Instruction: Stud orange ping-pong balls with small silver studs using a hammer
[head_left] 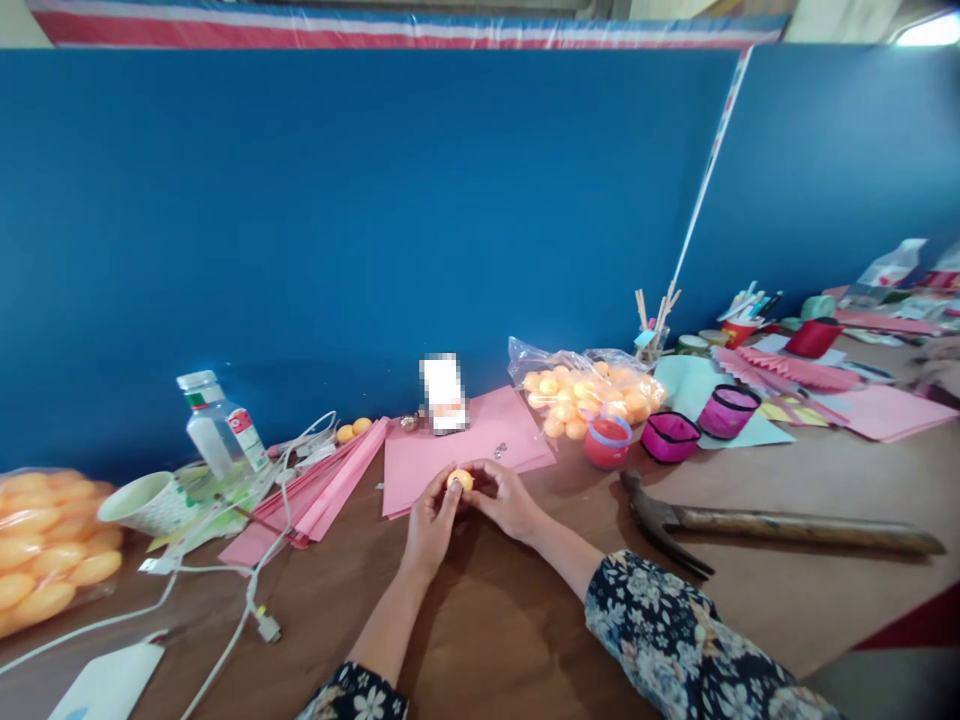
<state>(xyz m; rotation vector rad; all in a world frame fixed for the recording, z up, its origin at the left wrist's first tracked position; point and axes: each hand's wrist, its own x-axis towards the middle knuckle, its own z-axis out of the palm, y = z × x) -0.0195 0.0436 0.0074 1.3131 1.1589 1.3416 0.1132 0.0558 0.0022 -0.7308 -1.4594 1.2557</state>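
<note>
Between my two hands is a small orange ball (462,480), which looks like a table tennis ball. My left hand (433,515) grips it from the left, with the thumb across its near side. From the right, my right hand (508,500) closes its fingers on the same ball. Something small and dark shows by the left thumb, too small to name. Just beyond the hands lie pink paper sheets (420,470), with a few tiny metal pieces (500,451) on them. A phone-like thing with a blurred-out screen (445,392) stands at their far edge.
Clear bags of orange balls sit at right (570,395) and far left (52,545). A hammer (795,530) lies at right, near magenta containers (670,437). At left are a bottle (214,430), a paper cup (142,500), folded pink paper (337,490) and white cables (251,600).
</note>
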